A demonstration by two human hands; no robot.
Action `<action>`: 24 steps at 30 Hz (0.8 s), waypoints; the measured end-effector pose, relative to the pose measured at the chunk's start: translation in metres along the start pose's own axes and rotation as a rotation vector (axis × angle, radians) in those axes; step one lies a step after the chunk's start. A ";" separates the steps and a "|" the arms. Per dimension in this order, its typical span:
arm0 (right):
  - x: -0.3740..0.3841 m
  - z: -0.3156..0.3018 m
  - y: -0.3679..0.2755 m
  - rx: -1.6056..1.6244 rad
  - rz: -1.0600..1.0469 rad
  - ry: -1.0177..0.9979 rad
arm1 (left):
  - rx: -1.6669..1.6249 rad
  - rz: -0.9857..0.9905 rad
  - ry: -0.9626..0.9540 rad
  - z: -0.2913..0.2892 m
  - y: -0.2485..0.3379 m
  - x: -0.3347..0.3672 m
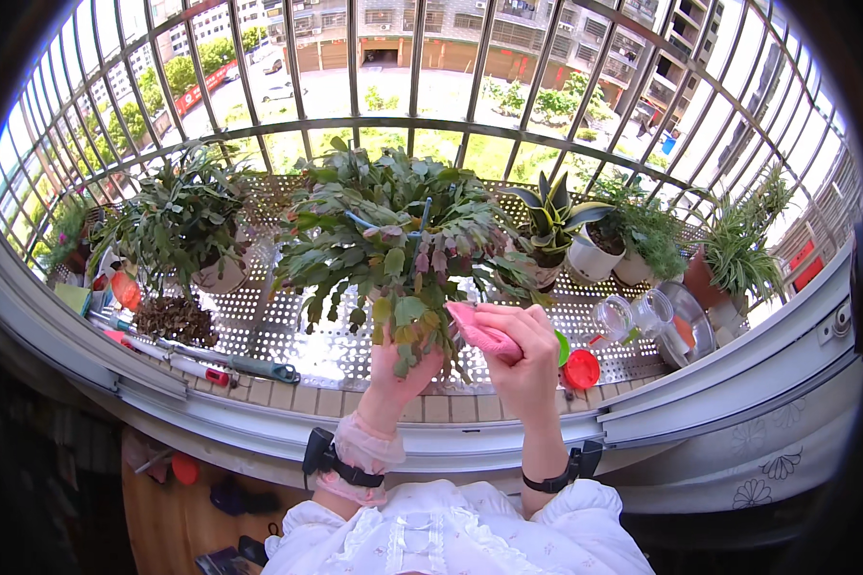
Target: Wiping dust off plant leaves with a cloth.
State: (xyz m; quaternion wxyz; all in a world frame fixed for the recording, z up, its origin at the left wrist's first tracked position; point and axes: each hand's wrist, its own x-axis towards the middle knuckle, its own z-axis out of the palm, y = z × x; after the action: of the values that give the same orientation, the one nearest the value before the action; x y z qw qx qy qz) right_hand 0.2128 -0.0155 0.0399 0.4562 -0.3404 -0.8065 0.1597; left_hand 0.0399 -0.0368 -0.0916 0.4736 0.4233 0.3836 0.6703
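A large Christmas cactus (pixel 393 206) with flat, drooping green and purplish stems stands in the middle, and its pot is mostly hidden by the foliage. My left hand (pixel 400 372) reaches in under the front hanging stems; they cover its fingers, so whether it grips a stem or the pot does not show. In my right hand (pixel 530 359), a folded pink cloth (pixel 484 331) is pinched between thumb and fingers. The cloth is close to the cactus's front right stems.
Metal bars rise behind the perforated metal shelf (pixel 288 331). Another drooping plant (pixel 177 216) stands left. A yellow-edged snake plant (pixel 551 218), white pot (pixel 594 257) and spider plant (pixel 738 240) line the right. Nearby are a clear jar (pixel 650 309), metal basin (pixel 692 326) and red lid (pixel 581 369).
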 end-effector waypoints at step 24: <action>0.015 -0.006 0.026 -0.042 -0.040 0.144 | -1.105 -0.316 0.089 0.026 -0.039 0.009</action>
State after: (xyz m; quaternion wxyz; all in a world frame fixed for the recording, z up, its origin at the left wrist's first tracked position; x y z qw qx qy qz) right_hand 0.2235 0.0136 0.0376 0.5090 -0.3442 -0.7815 0.1086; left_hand 0.0744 -0.0148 -0.1160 0.7023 0.0218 0.0547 0.7095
